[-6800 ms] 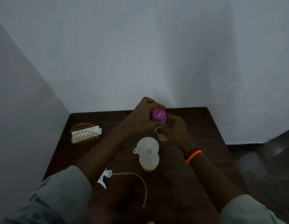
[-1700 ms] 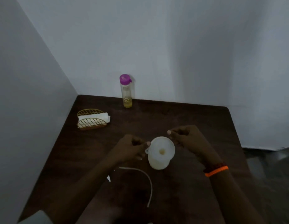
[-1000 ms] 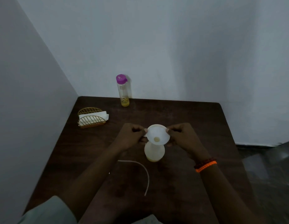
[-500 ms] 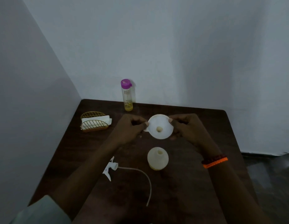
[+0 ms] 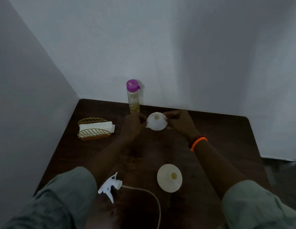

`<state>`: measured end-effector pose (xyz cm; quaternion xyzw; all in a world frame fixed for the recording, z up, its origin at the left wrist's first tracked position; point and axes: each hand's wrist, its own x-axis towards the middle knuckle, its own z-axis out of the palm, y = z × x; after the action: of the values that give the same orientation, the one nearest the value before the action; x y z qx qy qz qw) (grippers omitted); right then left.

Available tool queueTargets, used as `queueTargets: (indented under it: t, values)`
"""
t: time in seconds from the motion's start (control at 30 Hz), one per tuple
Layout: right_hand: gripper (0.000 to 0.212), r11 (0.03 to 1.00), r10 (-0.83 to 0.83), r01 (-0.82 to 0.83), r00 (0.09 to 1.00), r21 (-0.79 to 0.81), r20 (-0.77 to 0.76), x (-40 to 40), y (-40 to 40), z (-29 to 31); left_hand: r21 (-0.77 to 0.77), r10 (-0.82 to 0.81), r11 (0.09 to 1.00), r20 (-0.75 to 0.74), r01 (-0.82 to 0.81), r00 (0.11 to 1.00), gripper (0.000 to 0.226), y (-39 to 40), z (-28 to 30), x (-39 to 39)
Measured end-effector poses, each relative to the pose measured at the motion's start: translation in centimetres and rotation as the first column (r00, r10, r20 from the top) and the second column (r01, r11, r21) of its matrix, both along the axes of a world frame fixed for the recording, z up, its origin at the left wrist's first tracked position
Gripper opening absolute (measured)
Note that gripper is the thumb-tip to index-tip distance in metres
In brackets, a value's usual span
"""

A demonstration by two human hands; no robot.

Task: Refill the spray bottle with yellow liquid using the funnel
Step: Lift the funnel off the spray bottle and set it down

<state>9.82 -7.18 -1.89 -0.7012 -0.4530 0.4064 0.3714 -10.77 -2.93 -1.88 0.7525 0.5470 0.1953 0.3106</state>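
A white funnel [image 5: 156, 121] is held over the far middle of the dark table [image 5: 226, 138]. My left hand [image 5: 133, 125] pinches its left rim and my right hand [image 5: 180, 122] pinches its right rim. The open spray bottle [image 5: 169, 177], pale and with yellow liquid showing in its neck, stands near me without a funnel in it. Its white trigger head [image 5: 110, 187] with a long dip tube lies on the table to the left. A clear bottle with a purple cap [image 5: 133, 96] and a little yellow liquid stands at the back by the wall.
A gold wire holder with white napkins [image 5: 95, 128] sits at the left side of the table. Walls close off the back and the left. The table's right edge drops to a dark floor [image 5: 284, 176].
Both hands lifted the funnel out of the spray bottle's neck and carried it away from me toward the back of the table. The bottle's mouth now stands open.
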Motion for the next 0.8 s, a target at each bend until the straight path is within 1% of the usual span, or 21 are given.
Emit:
queueTargets:
  t: [0.2, 0.47, 0.6, 0.7, 0.8]
  values:
    - [0.022, 0.999, -0.036, 0.037, 0.999, -0.034, 0.034, -0.1, 3.4, -3.8, -0.012, 0.054, 0.998, -0.036, -0.054, 0.998, 0.018, 2.4, -3.5, 0.6]
    - [0.019, 0.994, -0.068, 0.072, 0.996, -0.081, 0.049, -0.2, 5.1, -5.6, -0.045, 0.077, 0.996, -0.035, -0.078, 0.996, 0.018, 4.0, -6.1, 1.2]
    - [0.02, 0.993, -0.079, 0.082, 0.996, -0.084, 0.038, -0.2, 5.2, -5.9, -0.067, 0.042, 0.997, -0.018, -0.043, 0.999, 0.018, 4.2, -6.6, 1.0]
    - [0.025, 0.992, -0.084, 0.086, 0.996, -0.094, 0.022, -0.3, 4.9, -5.3, -0.097, 0.018, 0.995, -0.019, -0.02, 1.0, 0.016, 4.2, -6.4, 0.6]
    - [0.03, 0.99, -0.097, 0.098, 0.995, -0.101, 0.022, 0.0, 4.1, -4.4, -0.134, 0.043, 0.99, -0.027, -0.046, 0.999, 0.014, 3.8, -6.0, -0.2]
